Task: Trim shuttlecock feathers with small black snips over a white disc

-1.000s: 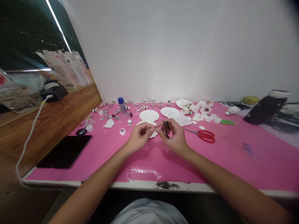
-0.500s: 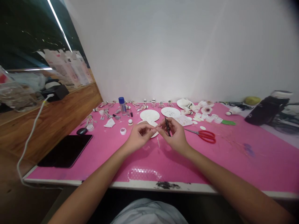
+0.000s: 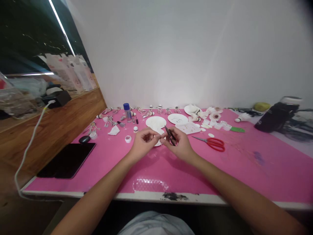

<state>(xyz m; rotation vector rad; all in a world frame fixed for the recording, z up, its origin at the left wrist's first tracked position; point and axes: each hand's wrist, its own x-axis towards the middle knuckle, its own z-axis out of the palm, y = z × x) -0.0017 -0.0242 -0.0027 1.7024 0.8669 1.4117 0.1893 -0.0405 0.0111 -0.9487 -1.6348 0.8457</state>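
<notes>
My left hand (image 3: 144, 142) is closed in a pinch, its thumb and forefinger meeting my right fingertips. Whatever lies between those tips is too small to make out. In my right hand (image 3: 179, 143) is a slim black tool that looks like tweezers (image 3: 169, 133), slanting up and to the left across the fingers. Both hands are raised over the pink tabletop, in front of white paper discs (image 3: 156, 122), which they partly cover. Left of my left hand stand a shuttlecock base (image 3: 135, 129) and a small round pot (image 3: 128, 139).
Red-handled scissors (image 3: 212, 143) lie to the right, near several small white tubs (image 3: 227, 127). Cut shuttlecocks (image 3: 160, 108) line the wall. A blue-capped bottle (image 3: 127, 112) stands back left, a black tablet (image 3: 67, 160) front left, a dark flask (image 3: 277, 114) far right.
The black tool has tilted left in my right hand, and its two prongs now show apart. A thin white sliver seen below my fingers is no longer visible. The view has shifted slightly.
</notes>
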